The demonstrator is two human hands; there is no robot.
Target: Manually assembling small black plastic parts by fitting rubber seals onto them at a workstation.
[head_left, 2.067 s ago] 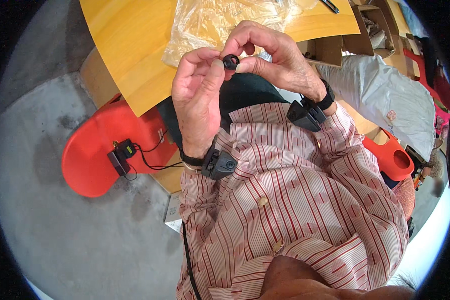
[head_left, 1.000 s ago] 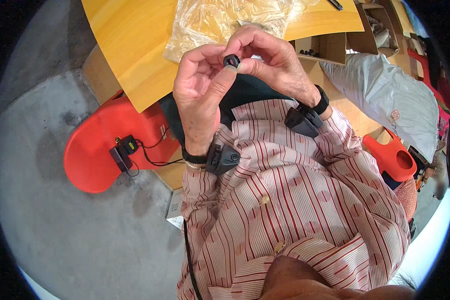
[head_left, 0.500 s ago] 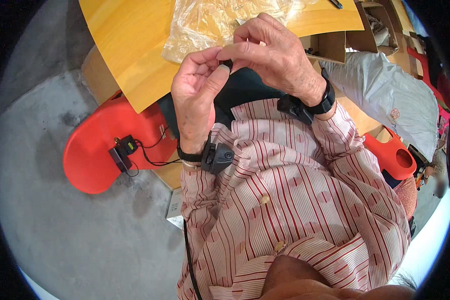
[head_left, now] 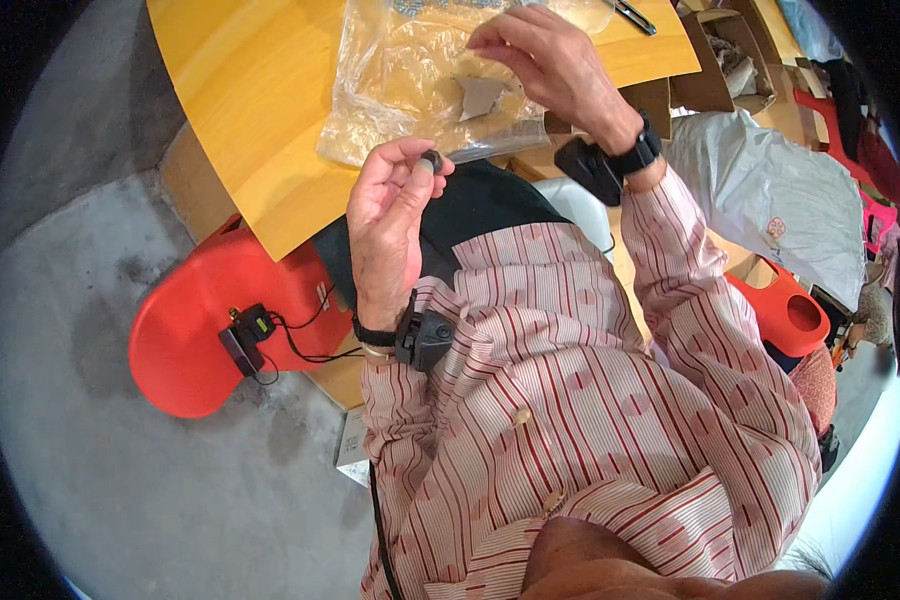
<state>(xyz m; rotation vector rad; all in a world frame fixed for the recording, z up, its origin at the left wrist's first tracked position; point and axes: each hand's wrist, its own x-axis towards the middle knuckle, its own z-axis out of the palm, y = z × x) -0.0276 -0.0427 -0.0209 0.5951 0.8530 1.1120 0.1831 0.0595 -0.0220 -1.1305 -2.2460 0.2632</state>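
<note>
My left hand [head_left: 390, 215] pinches a small dark round piece [head_left: 431, 160] between thumb and fingertips, just off the near edge of the yellow table [head_left: 240, 110]. Over a clear plastic bag [head_left: 375, 110] spread on that table is my right hand [head_left: 565, 70], apart from the left. Its fingers are bent and drawn together, pointing left; whatever may be between the tips is too small to make out. Beneath it, a torn grey scrap [head_left: 480, 97] lies on the plastic. Several small metallic bits [head_left: 440, 5] show at the top edge of the picture.
A black pen-like tool [head_left: 634, 16] lies at the table's right. Open cardboard boxes [head_left: 710, 80] and a stuffed white sack [head_left: 770, 190] stand to the right. On the left a red stool [head_left: 185, 340] carries a small black device [head_left: 245, 340] with cables.
My hands have parted: the right has moved up over the plastic bag, while the left keeps the dark piece slightly lower. The grey scrap has come into fuller view.
</note>
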